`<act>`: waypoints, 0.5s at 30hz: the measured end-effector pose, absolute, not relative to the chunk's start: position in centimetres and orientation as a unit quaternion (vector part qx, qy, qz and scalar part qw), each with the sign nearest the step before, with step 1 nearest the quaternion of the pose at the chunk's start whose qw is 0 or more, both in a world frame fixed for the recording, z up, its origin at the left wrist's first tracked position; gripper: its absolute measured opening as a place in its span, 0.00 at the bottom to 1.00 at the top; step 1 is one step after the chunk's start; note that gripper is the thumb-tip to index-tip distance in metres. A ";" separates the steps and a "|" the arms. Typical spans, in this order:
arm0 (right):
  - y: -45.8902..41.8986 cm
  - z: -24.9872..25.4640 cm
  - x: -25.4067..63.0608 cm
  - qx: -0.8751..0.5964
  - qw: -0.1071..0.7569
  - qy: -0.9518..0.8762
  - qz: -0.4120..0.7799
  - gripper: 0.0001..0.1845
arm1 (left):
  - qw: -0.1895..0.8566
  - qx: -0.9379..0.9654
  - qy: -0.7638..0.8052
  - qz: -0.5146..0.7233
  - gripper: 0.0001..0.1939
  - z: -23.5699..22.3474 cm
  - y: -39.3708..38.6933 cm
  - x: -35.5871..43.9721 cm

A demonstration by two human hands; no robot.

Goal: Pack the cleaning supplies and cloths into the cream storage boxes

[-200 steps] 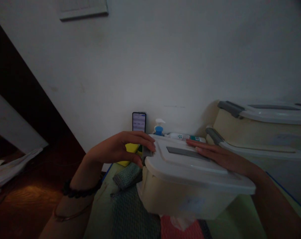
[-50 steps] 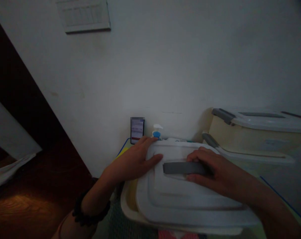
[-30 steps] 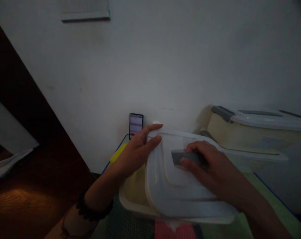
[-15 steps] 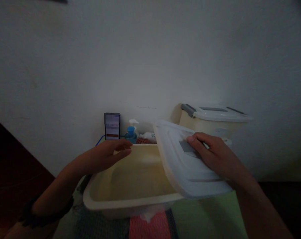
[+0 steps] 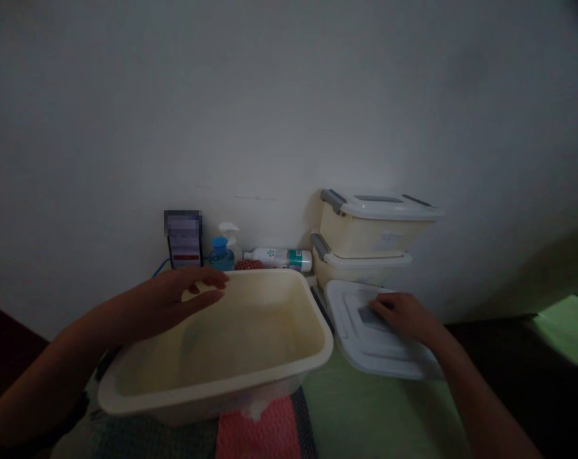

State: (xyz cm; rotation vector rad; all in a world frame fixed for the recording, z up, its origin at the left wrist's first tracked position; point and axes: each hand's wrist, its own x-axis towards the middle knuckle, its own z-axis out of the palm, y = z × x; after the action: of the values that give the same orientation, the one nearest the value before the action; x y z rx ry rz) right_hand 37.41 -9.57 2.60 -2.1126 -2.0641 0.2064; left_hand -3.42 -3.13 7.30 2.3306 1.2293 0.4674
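An open cream storage box (image 5: 212,382) stands in front of me, and its inside looks bare. My left hand (image 5: 193,293) hovers over the box's left side, fingers apart, holding nothing. To the right of the box, its white lid (image 5: 360,350) is low over the green surface, nearly flat; I cannot tell whether it rests fully. My right hand (image 5: 406,315) has its fingers curled at the grey handle panel near the lid's middle.
Against the wall stand a phone (image 5: 186,242), a blue pump bottle (image 5: 220,255) and a white pump bottle (image 5: 230,233). A white tube (image 5: 283,258) lies beside them. Two lidded boxes (image 5: 355,233) are stacked behind the lid. A red and dark cloth (image 5: 260,430) lies under the box.
My right hand has brought the lid from tilted over the box's right end down to the right side. My left hand stays by the box. The view has shifted right.
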 end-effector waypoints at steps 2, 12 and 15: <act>-9.4 1.8 38.2 -0.729 0.070 -0.678 0.061 0.18 | 0.236 0.844 0.452 0.167 0.18 7.4 -3.2 -3.4; -9.8 -0.5 37.5 -0.723 -0.003 -0.685 0.097 0.17 | 0.235 0.851 0.448 0.138 0.18 8.0 -3.1 -3.2; -9.5 -0.8 36.7 -0.720 -0.006 -0.686 0.106 0.15 | 0.212 0.853 0.457 0.134 0.19 7.8 -2.8 -3.5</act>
State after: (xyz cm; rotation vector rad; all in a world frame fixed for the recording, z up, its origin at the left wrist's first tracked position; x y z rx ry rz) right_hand 36.75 -9.53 -0.77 -2.2702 -2.1632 0.3350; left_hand -3.53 -2.75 7.85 2.3706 1.2702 0.3712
